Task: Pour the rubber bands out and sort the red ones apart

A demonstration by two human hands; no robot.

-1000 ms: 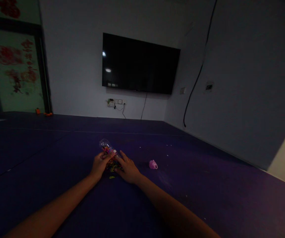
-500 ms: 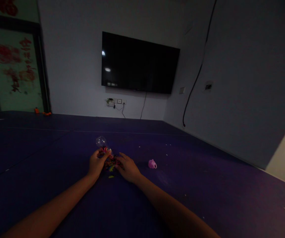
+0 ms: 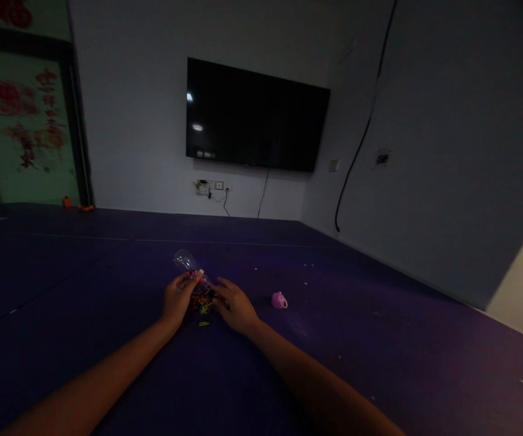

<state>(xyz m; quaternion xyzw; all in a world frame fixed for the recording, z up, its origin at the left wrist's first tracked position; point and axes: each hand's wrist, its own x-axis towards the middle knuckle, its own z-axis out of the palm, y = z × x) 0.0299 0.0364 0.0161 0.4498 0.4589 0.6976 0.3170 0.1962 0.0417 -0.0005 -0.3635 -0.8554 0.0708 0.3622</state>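
My left hand (image 3: 179, 301) is closed around a clear plastic bottle (image 3: 185, 260) with a rounded end. The bottle lies tilted, its rounded end pointing away to the left and its other end towards my right hand. Some pink and white pieces show at the bottle near my left fingertips. My right hand (image 3: 237, 309) is beside the bottle's lower end, fingers apart and curved; whether they touch it I cannot tell. Beneath and between both hands lies a pile of small multicoloured band-like pieces (image 3: 203, 303). One yellow-green piece (image 3: 203, 323) lies apart, nearer to me.
A pink lid with a loop (image 3: 279, 300) sits on the purple floor (image 3: 152, 387) to the right of my right hand. Small white scraps are scattered further right. A black television (image 3: 256, 115) hangs on the far wall, and a black cable (image 3: 361, 145) dangles at the right.
The bottle has shifted slightly, and its rounded end looks clearer, with fewer coloured pieces showing in its lower part. Both hands have stayed nearly in place.
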